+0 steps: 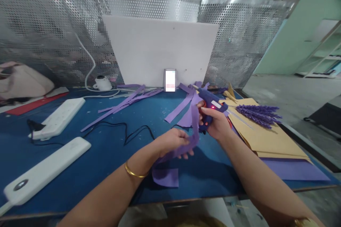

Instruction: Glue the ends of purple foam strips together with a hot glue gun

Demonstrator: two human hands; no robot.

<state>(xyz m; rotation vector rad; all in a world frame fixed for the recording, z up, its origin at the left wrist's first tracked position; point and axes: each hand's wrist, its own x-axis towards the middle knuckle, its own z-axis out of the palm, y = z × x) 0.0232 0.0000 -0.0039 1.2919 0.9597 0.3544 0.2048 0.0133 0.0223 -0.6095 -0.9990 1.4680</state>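
A long purple paper strip (195, 122) curves up from the table edge to the fingers of my right hand. My left hand (176, 143) is closed around its lower part, near the front of the table. In my right hand (213, 120) is a dark blue glue gun (210, 97) with a lit red light, its nozzle pointing up and left. The fingertips of that hand also meet the upper end of the strip. More purple strips (181, 108) lie behind my hands. To the right, purple lavender-like flower stems (259, 113) rest on tan paper (274, 142).
Two white power strips (61, 118) lie on the left of the blue table (106, 163), with a black cord (126, 131) running toward the middle. A lit phone (170, 79) leans against a white board (165, 49). Further purple strips (128, 101), a white cup (103, 83) and a bag (25, 79) are behind.
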